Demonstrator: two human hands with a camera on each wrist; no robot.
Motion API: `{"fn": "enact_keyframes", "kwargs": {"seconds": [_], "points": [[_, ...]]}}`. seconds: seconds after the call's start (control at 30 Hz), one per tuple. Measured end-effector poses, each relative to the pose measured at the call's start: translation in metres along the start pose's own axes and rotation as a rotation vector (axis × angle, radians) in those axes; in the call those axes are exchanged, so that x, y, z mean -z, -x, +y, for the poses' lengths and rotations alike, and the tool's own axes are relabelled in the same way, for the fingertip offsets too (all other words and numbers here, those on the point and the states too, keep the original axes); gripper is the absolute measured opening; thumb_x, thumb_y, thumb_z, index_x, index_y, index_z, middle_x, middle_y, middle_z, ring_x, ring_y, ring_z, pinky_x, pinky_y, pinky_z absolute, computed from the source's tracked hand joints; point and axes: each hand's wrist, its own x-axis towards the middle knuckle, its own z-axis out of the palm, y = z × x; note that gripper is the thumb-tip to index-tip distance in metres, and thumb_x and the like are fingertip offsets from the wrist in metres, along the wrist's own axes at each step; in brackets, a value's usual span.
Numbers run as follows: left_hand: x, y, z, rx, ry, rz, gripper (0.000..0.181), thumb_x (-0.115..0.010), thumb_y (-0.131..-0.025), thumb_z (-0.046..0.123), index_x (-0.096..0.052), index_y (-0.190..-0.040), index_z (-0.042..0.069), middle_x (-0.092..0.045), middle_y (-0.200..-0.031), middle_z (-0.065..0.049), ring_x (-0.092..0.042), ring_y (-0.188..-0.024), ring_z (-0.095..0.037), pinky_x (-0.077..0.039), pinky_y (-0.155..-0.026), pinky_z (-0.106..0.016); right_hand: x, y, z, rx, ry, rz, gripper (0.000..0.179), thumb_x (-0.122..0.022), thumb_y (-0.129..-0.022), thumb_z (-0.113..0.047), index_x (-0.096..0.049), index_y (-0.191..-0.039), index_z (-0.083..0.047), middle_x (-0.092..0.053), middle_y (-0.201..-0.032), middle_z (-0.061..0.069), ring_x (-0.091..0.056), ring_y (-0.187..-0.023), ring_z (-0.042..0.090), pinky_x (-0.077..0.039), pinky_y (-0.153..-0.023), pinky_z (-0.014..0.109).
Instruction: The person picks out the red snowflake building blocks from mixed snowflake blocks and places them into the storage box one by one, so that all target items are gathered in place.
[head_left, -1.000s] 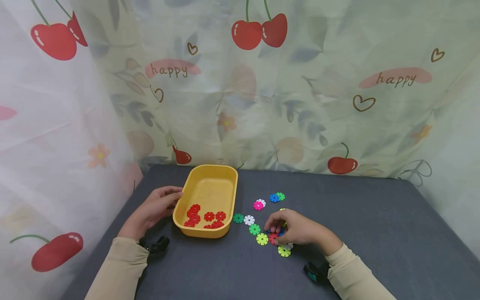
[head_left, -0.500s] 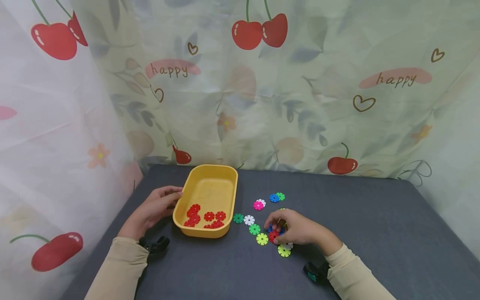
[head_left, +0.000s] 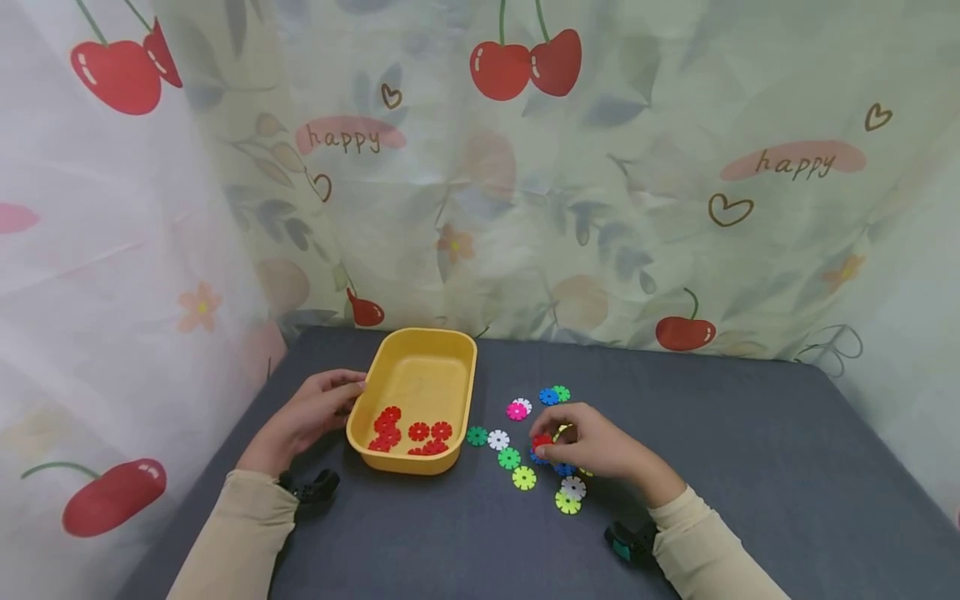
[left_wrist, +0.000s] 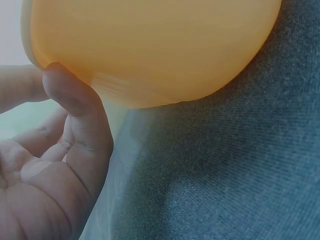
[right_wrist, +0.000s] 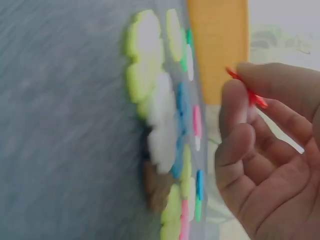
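My left hand point(head_left: 311, 414) pinches the left rim of a yellow plastic tray point(head_left: 426, 337) between thumb and fingers, as the left wrist view shows close up. Several red snowflake discs point(head_left: 418, 432) lie in the near end of the tray. To the right, my right hand point(head_left: 596, 442) pinches a red snowflake disc point(right_wrist: 257, 99) between thumb and fingertip, raised off the table in the right wrist view. Under and around that hand lie other discs, among them a blue disc point(head_left: 564, 469), a white disc point(head_left: 573, 487) and a yellow disc point(head_left: 567, 502), partly hidden by the fingers.
Between tray and right hand lie a dark green disc point(head_left: 477, 436), a white disc point(head_left: 498, 440) and a light green disc point(head_left: 509, 458). Farther back are a pink disc point(head_left: 517, 410) and a blue disc point(head_left: 549, 396). A printed curtain point(head_left: 600, 208) hangs behind the grey table point(head_left: 735, 442).
My right hand has lifted the red disc from the pile and moved slightly up and away, uncovering the blue and white discs. My left hand stays on the tray rim.
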Motion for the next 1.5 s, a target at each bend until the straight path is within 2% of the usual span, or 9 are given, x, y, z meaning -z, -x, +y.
{"fn": "enact_keyframes", "kwargs": {"seconds": [0.23, 0.37, 0.53, 0.73, 0.87, 1.03, 1.13, 1.33, 1.5], "points": [[0.000, -0.001, 0.001, -0.003, 0.001, 0.006, 0.056, -0.060, -0.110, 0.032, -0.049, -0.153, -0.002, -0.061, -0.142, -0.023, -0.065, -0.103, -0.023, -0.062, -0.088, -0.030, -0.008, -0.017, -0.014, 0.046, -0.117, 0.062, 0.023, -0.075, -0.100, -0.015, -0.071, -0.119, -0.002, -0.071, -0.108, 0.014, -0.074, -0.092, 0.045, -0.064, -0.084, 0.046], [-0.001, -0.002, 0.000, -0.011, 0.007, 0.001, 0.056, -0.060, -0.110, 0.032, -0.049, -0.153, -0.002, -0.062, -0.140, -0.022, -0.065, -0.102, -0.022, -0.062, -0.088, -0.030, -0.018, -0.031, -0.027, 0.047, -0.188, 0.062, 0.025, -0.075, -0.100, -0.015, -0.071, -0.122, -0.004, -0.071, -0.112, 0.015, -0.073, -0.098, 0.049, -0.063, -0.084, 0.052], [-0.003, -0.002, 0.001, -0.016, 0.014, -0.002, 0.055, -0.061, -0.110, 0.031, -0.050, -0.152, -0.003, -0.062, -0.139, -0.022, -0.066, -0.101, -0.022, -0.062, -0.088, -0.030, -0.031, -0.050, -0.042, 0.037, -0.247, 0.053, 0.029, -0.077, -0.099, -0.017, -0.071, -0.125, -0.004, -0.071, -0.109, 0.014, -0.073, -0.101, 0.051, -0.063, -0.079, 0.051], [-0.005, -0.001, 0.002, -0.007, 0.006, -0.004, 0.055, -0.060, -0.110, 0.032, -0.050, -0.152, -0.002, -0.060, -0.143, -0.024, -0.066, -0.105, -0.023, -0.062, -0.091, -0.032, -0.047, -0.066, -0.059, 0.052, -0.295, 0.050, 0.033, -0.076, -0.099, -0.015, -0.069, -0.128, -0.001, -0.070, -0.115, 0.013, -0.076, -0.102, 0.039, -0.059, -0.095, 0.061], [-0.006, -0.002, 0.003, -0.010, 0.008, -0.005, 0.056, -0.060, -0.110, 0.032, -0.049, -0.153, -0.002, -0.059, -0.145, -0.024, -0.066, -0.105, -0.024, -0.062, -0.090, -0.031, -0.052, -0.072, -0.065, 0.058, -0.291, 0.059, 0.036, -0.076, -0.099, -0.018, -0.068, -0.132, -0.007, -0.070, -0.120, 0.012, -0.076, -0.103, 0.038, -0.062, -0.095, 0.053], [-0.008, -0.004, 0.003, -0.006, 0.008, -0.002, 0.056, -0.061, -0.110, 0.032, -0.049, -0.153, -0.001, -0.059, -0.144, -0.024, -0.065, -0.104, -0.024, -0.062, -0.088, -0.029, -0.053, -0.073, -0.065, 0.044, -0.292, 0.071, 0.034, -0.076, -0.099, -0.020, -0.068, -0.132, -0.013, -0.067, -0.120, 0.012, -0.073, -0.108, 0.042, -0.063, -0.094, 0.044], [-0.009, -0.004, 0.004, -0.005, 0.005, -0.008, 0.057, -0.060, -0.110, 0.033, -0.048, -0.153, -0.001, -0.059, -0.144, -0.024, -0.064, -0.105, -0.024, -0.062, -0.089, -0.029, -0.051, -0.070, -0.063, 0.051, -0.276, 0.080, 0.032, -0.074, -0.101, -0.019, -0.069, -0.131, -0.011, -0.067, -0.119, 0.012, -0.074, -0.104, 0.035, -0.063, -0.093, 0.043], [-0.010, -0.004, 0.005, -0.019, -0.010, -0.006, 0.054, -0.060, -0.110, 0.032, -0.051, -0.152, -0.001, -0.060, -0.144, -0.024, -0.066, -0.106, -0.024, -0.062, -0.091, -0.031, -0.046, -0.062, -0.061, 0.053, -0.267, 0.101, 0.027, -0.073, -0.102, -0.019, -0.071, -0.128, -0.013, -0.068, -0.115, 0.010, -0.072, -0.102, 0.026, -0.060, -0.097, 0.056], [-0.013, 0.000, 0.010, -0.039, -0.082, 0.038, 0.047, -0.058, -0.111, 0.027, -0.055, -0.147, -0.003, -0.063, -0.141, -0.025, -0.070, -0.107, -0.023, -0.063, -0.094, -0.038, -0.040, -0.053, -0.059, 0.041, -0.217, 0.110, 0.025, -0.072, -0.103, -0.021, -0.071, -0.127, -0.014, -0.071, -0.117, 0.009, -0.071, -0.107, 0.040, -0.059, -0.094, 0.061]]}}
